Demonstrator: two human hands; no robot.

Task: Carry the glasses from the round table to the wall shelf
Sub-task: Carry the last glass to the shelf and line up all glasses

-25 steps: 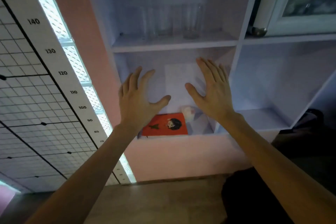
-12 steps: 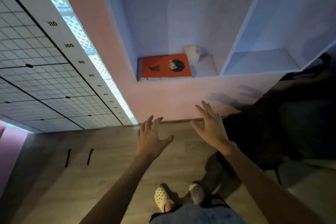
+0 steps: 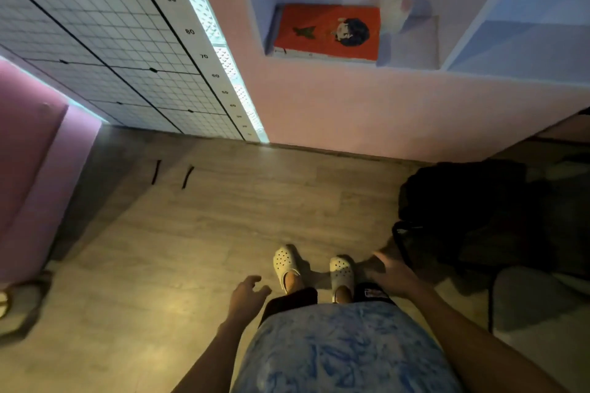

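I look down at the floor in front of the wall shelf (image 3: 415, 70). Only its lowest compartments show at the top of the view; no glasses and no round table are in sight. My left hand (image 3: 247, 295) hangs low beside my body with loosely curled fingers and holds nothing. Low at my right side, my right hand (image 3: 391, 271) is blurred, its fingers relaxed and empty.
An orange book (image 3: 329, 32) and a small pale object (image 3: 396, 6) lie in the bottom shelf compartment. A height chart (image 3: 191, 32) hangs on the wall at left. A black bag (image 3: 472, 217) sits on the floor at right, a pink seat (image 3: 28, 175) at left.
The view has tipped down from the shelf with glasses to the floor and my feet. Both hands dropped from chest height to my sides, empty throughout.
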